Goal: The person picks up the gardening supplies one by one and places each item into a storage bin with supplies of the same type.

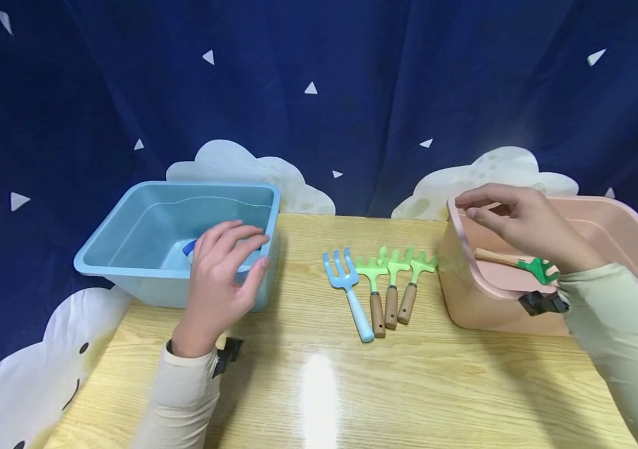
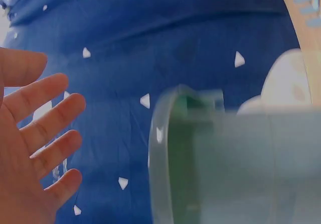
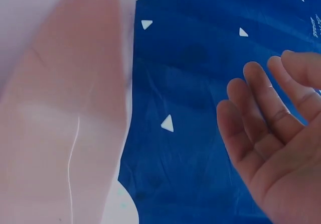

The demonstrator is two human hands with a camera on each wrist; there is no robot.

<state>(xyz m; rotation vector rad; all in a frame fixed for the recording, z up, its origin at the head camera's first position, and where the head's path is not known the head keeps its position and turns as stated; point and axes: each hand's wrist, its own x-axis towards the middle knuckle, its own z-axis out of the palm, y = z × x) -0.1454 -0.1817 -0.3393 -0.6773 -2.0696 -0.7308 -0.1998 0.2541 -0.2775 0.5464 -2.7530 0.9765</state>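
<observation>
Over the near right rim of the blue bin (image 1: 145,272), my left hand (image 1: 223,274) hovers with relaxed, spread fingers and holds nothing. Inside that bin lies a blue object (image 1: 188,247), mostly hidden behind the hand. My right hand (image 1: 521,218) is above the left side of the pink bin (image 1: 470,265), its fingers loosely bent around nothing. Below it in the pink bin rests a small green rake (image 1: 537,269) with a wooden handle. Between the bins lie a light blue garden fork (image 1: 352,296) and several light green rakes (image 1: 391,287) with brown handles, side by side.
The wooden table (image 1: 408,386) carries both bins and the tools. A dark blue curtain (image 1: 352,112) with white triangles and cloud shapes hangs behind. Each wrist wears a small black camera mount (image 1: 229,357). The bins' raised rims stand left and right of the tools.
</observation>
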